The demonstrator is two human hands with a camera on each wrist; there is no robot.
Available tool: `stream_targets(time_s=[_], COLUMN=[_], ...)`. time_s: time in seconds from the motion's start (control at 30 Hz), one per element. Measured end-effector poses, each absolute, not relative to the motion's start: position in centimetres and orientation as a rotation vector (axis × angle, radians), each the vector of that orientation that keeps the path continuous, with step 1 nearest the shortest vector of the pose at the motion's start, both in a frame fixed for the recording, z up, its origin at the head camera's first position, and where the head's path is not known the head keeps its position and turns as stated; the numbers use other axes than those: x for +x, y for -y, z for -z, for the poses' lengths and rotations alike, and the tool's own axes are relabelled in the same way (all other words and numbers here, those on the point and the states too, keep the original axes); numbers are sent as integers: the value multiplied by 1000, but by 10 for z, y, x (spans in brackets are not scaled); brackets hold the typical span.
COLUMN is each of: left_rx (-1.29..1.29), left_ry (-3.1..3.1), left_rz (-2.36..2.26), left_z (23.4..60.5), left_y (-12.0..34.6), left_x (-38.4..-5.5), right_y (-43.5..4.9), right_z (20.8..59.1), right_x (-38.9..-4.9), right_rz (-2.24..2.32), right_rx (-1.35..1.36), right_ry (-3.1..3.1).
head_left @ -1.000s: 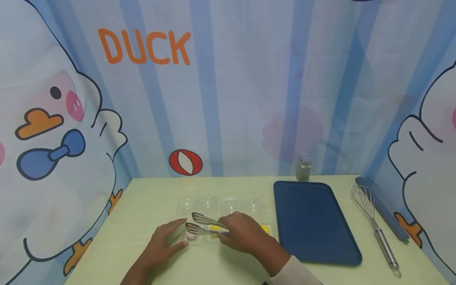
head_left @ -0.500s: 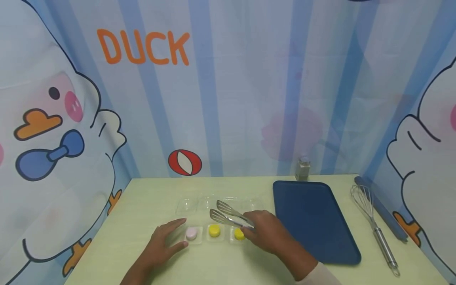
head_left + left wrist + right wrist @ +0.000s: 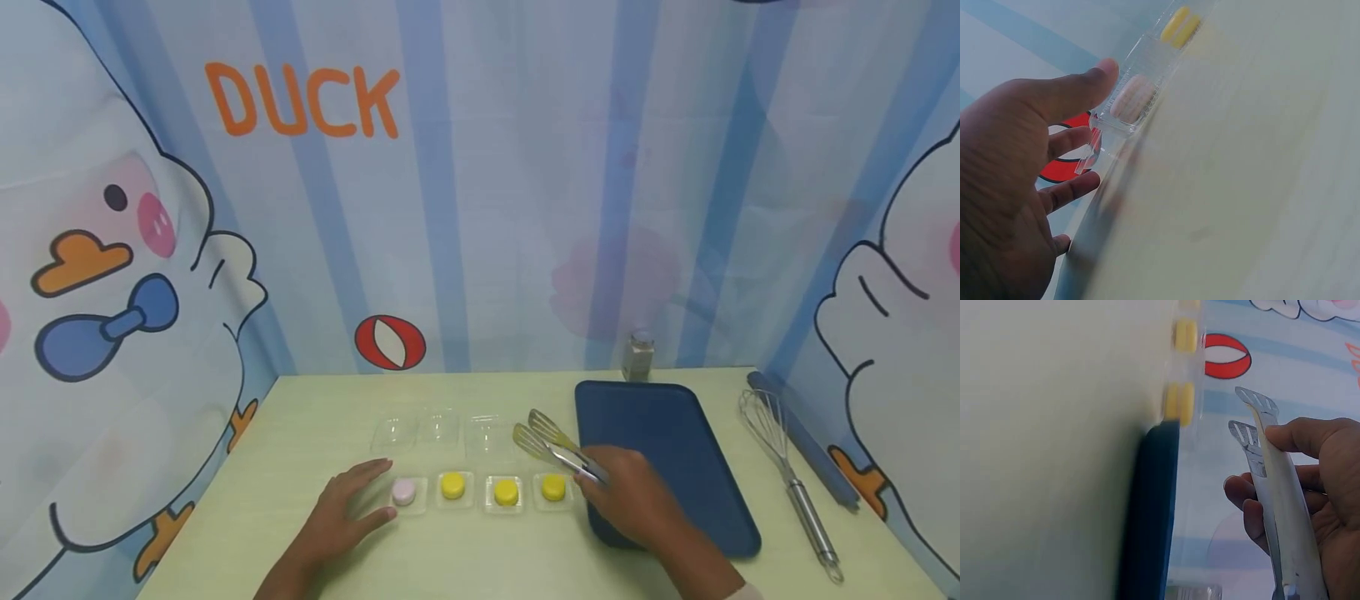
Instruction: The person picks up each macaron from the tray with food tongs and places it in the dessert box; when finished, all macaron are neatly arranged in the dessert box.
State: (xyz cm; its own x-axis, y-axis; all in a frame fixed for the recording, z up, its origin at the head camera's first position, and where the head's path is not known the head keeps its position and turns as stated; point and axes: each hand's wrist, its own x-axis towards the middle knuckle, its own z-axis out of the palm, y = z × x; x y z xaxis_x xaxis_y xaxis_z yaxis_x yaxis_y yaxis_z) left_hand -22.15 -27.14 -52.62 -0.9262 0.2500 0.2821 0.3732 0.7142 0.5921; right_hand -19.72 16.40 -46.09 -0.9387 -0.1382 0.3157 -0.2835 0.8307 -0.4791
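Observation:
A pink macaron (image 3: 403, 492) sits in a small clear plastic box (image 3: 420, 504) at the left end of a row. To its right lie three yellow macarons (image 3: 452, 485) in similar boxes. My left hand (image 3: 341, 512) is beside the pink macaron's box, thumb and fingers spread around its left corner; the left wrist view shows the thumb (image 3: 1100, 72) close to it, contact unclear. Metal tongs (image 3: 562, 455) with slotted ends are held in my right hand (image 3: 630, 500) over the tray's left edge. Their two ends stand apart with nothing between them.
Clear lids (image 3: 438, 427) stand behind the boxes. A dark blue tray (image 3: 660, 417) lies to the right, with a small jar (image 3: 639, 357) behind it. Farther right are a whisk (image 3: 806, 517) and a grey-blue rod (image 3: 817, 454). A printed curtain (image 3: 510, 183) closes off the back.
My right hand has moved right with the tongs, from over the left boxes to the tray's left edge, uncovering the row of macarons. My left hand has stayed in place.

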Motion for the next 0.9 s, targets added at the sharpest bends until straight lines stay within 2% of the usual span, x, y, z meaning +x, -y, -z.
stream_targets(time_s=[0.47,0.9], left_rx=[-520,-506], left_ry=[2721,2684], left_rz=[999,976], left_z=[527,529], left_y=[274,273], left_x=[-223,-221], right_y=[-230,-285], right_z=[465,465], right_x=[-180,-178], right_rz=[-768,-628], right_rx=[174,1], right_ry=[2753,2676])
